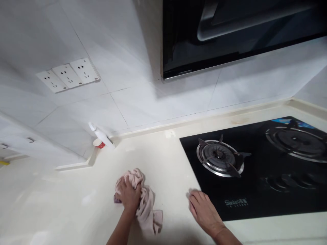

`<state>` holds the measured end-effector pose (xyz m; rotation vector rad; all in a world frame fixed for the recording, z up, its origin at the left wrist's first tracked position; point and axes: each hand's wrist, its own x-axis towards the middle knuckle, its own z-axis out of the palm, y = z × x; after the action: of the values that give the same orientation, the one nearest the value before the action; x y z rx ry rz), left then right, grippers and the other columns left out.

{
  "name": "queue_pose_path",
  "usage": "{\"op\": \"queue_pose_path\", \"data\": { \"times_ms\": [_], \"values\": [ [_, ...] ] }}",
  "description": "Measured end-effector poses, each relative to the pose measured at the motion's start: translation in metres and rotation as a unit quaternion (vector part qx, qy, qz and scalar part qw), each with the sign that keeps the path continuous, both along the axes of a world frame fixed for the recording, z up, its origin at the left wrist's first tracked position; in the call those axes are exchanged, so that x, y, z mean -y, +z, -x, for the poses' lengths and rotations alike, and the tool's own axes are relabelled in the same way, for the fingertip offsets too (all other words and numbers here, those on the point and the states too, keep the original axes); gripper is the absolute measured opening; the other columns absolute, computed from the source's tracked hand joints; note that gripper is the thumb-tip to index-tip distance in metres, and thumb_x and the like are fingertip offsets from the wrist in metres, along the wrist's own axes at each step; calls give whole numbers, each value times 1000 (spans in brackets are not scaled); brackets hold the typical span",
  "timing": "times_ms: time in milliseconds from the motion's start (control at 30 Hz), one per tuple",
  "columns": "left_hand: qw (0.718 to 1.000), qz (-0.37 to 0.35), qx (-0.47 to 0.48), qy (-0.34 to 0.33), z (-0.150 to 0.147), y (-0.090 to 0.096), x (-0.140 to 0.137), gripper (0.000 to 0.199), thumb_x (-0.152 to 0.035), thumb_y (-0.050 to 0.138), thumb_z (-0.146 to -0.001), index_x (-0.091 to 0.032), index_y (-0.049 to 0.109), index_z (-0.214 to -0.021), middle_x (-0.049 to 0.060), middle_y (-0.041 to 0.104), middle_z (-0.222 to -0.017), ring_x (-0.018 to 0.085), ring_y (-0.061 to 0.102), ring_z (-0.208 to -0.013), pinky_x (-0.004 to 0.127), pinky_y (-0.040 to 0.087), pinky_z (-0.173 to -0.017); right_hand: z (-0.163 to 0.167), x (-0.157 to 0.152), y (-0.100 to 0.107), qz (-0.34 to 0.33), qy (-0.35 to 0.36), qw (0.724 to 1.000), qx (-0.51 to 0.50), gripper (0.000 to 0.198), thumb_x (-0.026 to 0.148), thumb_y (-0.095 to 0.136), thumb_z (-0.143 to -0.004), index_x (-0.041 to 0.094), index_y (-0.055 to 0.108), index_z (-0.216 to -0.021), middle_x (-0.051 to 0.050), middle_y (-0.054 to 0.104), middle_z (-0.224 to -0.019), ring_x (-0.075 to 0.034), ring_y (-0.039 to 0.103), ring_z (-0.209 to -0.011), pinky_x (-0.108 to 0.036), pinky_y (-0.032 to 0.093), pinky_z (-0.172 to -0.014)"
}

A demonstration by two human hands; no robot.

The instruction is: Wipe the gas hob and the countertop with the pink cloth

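Observation:
My left hand (128,195) presses down on a crumpled pale pink cloth (146,204) on the cream countertop (173,170), its fingers closed over the bunched fabric. The cloth's loose end trails to the right and toward me, and a small purple patch shows at its left edge. Beside the left edge of the black gas hob (250,190), my right hand (204,211) rests on the counter. Its fingers are curled together, and I see nothing in them.
A white bottle (102,136) and a small red-and-white cup (98,143) stand in the back corner. Burners with pan supports (218,154) rise from the hob. A black range hood (230,41) overhangs the back. Wall sockets (68,75) sit at upper left.

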<state>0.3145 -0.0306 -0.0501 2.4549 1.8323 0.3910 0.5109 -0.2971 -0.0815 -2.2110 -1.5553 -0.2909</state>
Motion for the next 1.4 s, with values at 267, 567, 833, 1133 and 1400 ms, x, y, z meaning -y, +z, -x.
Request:
{"op": "queue_pose_path", "data": {
  "times_ms": [267, 567, 833, 1133, 1400],
  "values": [
    [959, 47, 4, -281, -108, -10, 60, 72, -47, 65, -80, -21, 45, -144, 21, 41, -152, 42, 35, -140, 70, 27, -108, -1, 1, -3, -9, 4, 1000, 6, 21, 13, 45, -92, 20, 62, -103, -9, 64, -105, -25, 57, -101, -42, 43, -89],
    [848, 327, 336, -247, -102, 14, 84, 55, -40, 63, -78, -21, 58, -130, 12, 67, -125, 31, 61, -117, 51, 43, -106, -1, -1, 8, -13, 2, 1000, 2, 19, 12, 45, -92, 20, 62, -95, -9, 63, -98, -24, 55, -96, -40, 42, -87],
    [759, 435, 447, -188, -117, 47, 44, 65, -64, 32, -96, -18, 59, -133, 12, 73, -111, 26, 65, -115, 46, 50, -104, -3, -1, 9, 22, -6, 1000, 0, 19, 15, 49, -90, 16, 64, -102, -11, 62, -105, -25, 52, -98, -40, 42, -90],
    [925, 102, 262, -258, -72, 15, 31, 61, -49, 54, -90, -19, 45, -142, 18, 36, -155, 31, 30, -147, 53, 29, -119, -3, 0, 9, 16, -4, 999, -41, 20, 11, 52, -87, 18, 65, -100, -9, 61, -103, -24, 51, -99, -39, 41, -90],
    [904, 52, 4, -425, -140, -3, 80, 69, -57, 68, -79, -32, 53, -141, 12, 23, -164, 39, 15, -152, 65, 16, -117, -4, 0, 8, 34, -2, 998, -49, 16, 12, 54, -86, 17, 64, -98, -11, 62, -106, -25, 51, -101, -39, 41, -92]
  ]
}}
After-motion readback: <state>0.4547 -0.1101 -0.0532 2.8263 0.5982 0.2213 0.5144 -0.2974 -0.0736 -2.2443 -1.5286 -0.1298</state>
